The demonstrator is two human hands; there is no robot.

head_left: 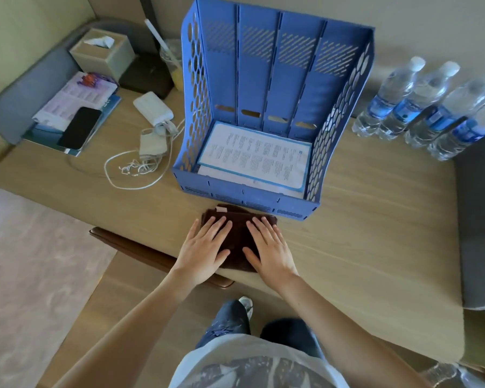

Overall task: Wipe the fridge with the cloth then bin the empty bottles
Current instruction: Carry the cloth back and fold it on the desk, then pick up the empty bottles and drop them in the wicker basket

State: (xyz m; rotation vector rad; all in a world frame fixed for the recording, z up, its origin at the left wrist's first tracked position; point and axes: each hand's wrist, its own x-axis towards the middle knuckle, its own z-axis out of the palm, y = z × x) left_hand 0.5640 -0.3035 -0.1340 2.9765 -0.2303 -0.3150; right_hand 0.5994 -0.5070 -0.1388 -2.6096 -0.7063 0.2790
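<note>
- Dark brown folded terry cloth [237,236] lies at the near edge of the pale wooden desk [361,233], just in front of the blue perforated plastic file rack [263,107].
- Left hand [205,250] and right hand [269,247] press flat on it, fingers spread open, gripping nothing.
- Four clear plastic water bottles with blue labels [420,107] line the far right edge, one cloth.

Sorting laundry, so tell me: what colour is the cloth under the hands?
Dark brown cloth, clearest in the head view.
</note>
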